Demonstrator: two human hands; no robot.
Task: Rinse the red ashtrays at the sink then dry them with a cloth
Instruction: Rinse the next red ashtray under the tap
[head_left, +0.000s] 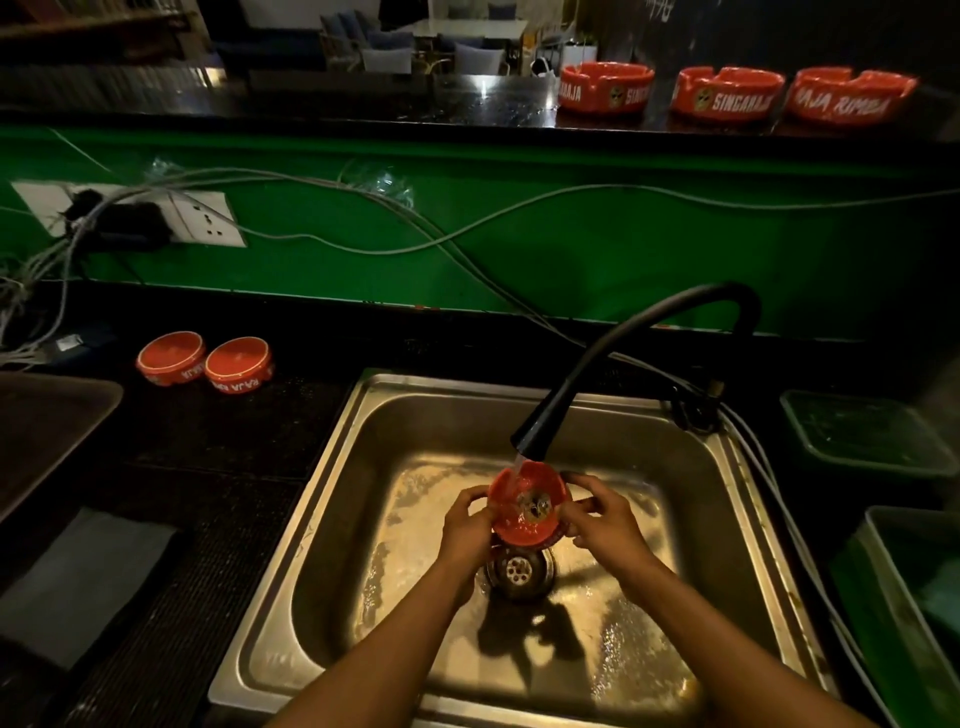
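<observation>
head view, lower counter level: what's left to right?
dark tray → grey cloth → two upside-down red ashtrays → left hand → red ashtray under the tap → right hand → green bins

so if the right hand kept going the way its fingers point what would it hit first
The right hand points leftward, already gripping the red ashtray under the faucet. Beyond it, probably the left hand on the opposite rim, though depth is unclear.
</observation>
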